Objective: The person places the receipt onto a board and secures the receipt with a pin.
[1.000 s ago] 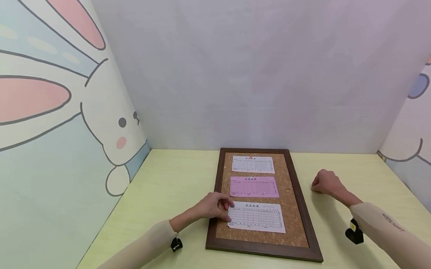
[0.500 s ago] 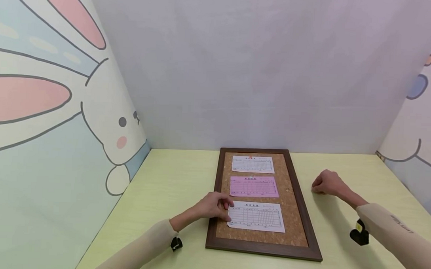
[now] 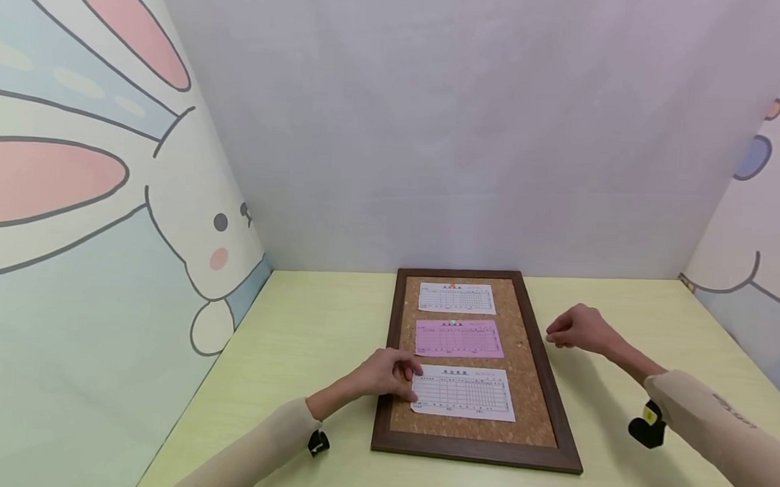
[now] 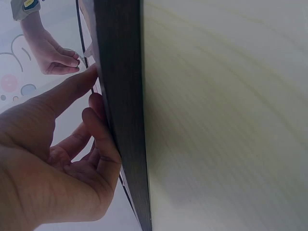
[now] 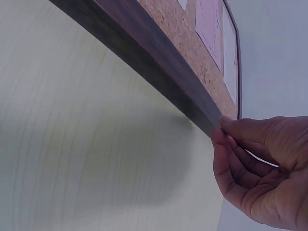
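Observation:
My left hand reaches over the left frame bar, its thumb and index finger spread at the left edge of the lower white form slip. In the left wrist view the other fingers curl beside the dark wooden frame. Just right of the corkboard, my right hand has thumb and index tips pinched together. A thin, pin-like bit shows at those tips in the left wrist view; its kind is too small to tell. In the right wrist view the right hand overlaps the frame's edge.
Higher on the cork are a pink slip with a pale pin at its top and another white slip with an orange pin. The board lies on a pale wooden table, with a grey wall behind.
My right hand has shifted left from over the table towards the board's right edge, its tips still pinched. The left hand and the slips keep their places.

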`<state>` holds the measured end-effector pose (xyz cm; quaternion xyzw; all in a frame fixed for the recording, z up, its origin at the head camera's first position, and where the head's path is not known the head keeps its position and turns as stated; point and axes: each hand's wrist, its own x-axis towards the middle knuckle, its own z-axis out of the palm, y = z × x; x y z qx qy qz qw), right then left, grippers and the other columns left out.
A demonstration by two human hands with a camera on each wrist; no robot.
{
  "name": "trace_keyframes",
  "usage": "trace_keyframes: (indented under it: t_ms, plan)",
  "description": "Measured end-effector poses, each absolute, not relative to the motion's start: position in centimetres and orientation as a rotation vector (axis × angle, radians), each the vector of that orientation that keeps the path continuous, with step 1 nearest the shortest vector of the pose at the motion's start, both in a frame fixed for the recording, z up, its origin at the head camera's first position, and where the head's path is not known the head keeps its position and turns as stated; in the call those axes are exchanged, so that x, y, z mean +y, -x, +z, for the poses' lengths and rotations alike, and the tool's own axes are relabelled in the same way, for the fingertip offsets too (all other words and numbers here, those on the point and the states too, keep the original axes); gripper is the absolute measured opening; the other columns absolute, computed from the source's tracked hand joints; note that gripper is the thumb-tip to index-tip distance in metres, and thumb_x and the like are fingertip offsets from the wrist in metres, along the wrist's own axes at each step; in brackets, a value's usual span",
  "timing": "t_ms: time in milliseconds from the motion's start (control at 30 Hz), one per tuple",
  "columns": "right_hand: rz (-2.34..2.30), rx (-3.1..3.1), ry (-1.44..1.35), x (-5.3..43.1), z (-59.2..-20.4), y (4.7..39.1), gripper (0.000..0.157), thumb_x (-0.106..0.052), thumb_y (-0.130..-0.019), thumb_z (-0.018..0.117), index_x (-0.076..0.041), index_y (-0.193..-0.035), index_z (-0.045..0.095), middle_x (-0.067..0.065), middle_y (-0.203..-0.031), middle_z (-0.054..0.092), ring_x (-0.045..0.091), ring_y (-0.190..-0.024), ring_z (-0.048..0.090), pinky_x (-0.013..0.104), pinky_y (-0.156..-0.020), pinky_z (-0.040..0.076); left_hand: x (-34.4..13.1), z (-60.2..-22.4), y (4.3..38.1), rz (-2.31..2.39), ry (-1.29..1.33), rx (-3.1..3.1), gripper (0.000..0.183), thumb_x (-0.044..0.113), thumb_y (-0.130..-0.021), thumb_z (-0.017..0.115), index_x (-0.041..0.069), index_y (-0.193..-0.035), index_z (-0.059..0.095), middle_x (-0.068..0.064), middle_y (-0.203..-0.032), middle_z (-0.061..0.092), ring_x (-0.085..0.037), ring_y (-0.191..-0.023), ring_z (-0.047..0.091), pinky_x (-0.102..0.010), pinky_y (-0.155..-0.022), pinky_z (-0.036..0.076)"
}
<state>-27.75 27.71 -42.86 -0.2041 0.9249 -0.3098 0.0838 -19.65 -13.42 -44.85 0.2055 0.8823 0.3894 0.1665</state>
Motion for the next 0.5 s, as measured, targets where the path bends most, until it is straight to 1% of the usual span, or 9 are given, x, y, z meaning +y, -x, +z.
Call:
trace_keyframes:
  t_ms: [233, 500]
  plan:
    - [-0.933, 2.813, 0.613, 25.3, -42.3, 26.9, 0.014, -0.008, -0.089, 0.075, 0.005, -0.093, 0.078, 0.008, -0.077, 0.075, 0.016, -0.068, 0.066, 0.026, -0.057, 0.05, -13.5, -44.9, 19.8, 1.104, -0.587, 2.513, 0.034, 0.007, -0.076, 0.09, 0.003, -0.105, 0.072, -0.009, -0.087, 0.065, -0.008, -0.066, 0.049, -0.018, -0.057, 0.039]
    - [-0.995, 2.82, 0.649, 22.2, -42.1, 26.0, 0.015, -0.007, -0.09, 0.075, 0.005, -0.098, 0.078, 0.011, -0.087, 0.076, 0.013, -0.07, 0.057, 0.024, -0.059, 0.048, -13.4, -44.9, 19.7, 1.124, -0.576, 2.503, 0.035, 0.006, -0.075, 0.09, 0.003, -0.105, 0.072, -0.01, -0.087, 0.065, -0.008, -0.065, 0.049, -0.018, -0.056, 0.039]
